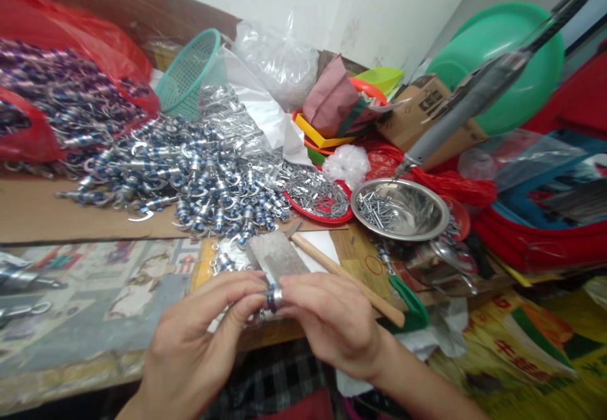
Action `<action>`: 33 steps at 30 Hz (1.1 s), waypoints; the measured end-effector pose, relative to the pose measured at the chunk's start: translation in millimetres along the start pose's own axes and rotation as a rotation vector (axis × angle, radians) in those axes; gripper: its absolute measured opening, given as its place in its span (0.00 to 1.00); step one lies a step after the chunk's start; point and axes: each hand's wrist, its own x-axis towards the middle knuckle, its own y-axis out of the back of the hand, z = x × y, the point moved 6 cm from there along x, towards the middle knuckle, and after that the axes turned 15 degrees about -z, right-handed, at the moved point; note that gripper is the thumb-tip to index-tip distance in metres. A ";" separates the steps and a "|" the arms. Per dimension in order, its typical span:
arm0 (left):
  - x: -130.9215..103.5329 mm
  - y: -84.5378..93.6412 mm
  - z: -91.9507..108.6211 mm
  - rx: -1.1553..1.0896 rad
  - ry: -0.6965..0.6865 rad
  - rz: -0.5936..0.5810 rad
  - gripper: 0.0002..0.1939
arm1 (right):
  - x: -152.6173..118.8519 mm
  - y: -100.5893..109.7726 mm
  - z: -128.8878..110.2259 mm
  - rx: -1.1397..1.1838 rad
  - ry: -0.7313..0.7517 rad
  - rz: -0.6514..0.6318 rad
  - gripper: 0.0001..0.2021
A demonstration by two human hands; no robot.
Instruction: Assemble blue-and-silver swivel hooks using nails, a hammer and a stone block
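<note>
Between my two hands, a small silver and blue metal fitting (272,298) is held by the fingertips near the table's front edge. My left hand (203,331) pinches its left side, and my right hand (332,319) grips it from the right. Fingers cover most of the piece. Just beyond them lies a grey metal block (276,255). A hammer with a wooden handle (351,277) rests to the right of the block, its handle end pointing toward me. Behind the block spreads a large pile of silver and blue hook fittings (213,179).
A steel bowl (427,233) of screws and a red tray (327,219) of small metal parts stand behind right. A grey powered driver (469,107) hangs above the bowl. Red bags (95,28) of fittings lie back left. A green scoop (410,303) sits by the edge.
</note>
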 end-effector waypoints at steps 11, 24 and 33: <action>1.6 -2.0 -11.2 -0.183 0.194 0.005 0.05 | 4.8 -9.6 8.0 0.334 -0.263 0.091 0.11; -1.6 0.8 -12.8 -0.263 0.113 -0.151 0.12 | 8.5 -5.6 0.0 0.353 -0.245 0.154 0.07; 3.7 5.6 -2.1 -0.162 0.016 -0.112 0.14 | 7.5 -8.1 4.5 0.362 -0.284 0.100 0.07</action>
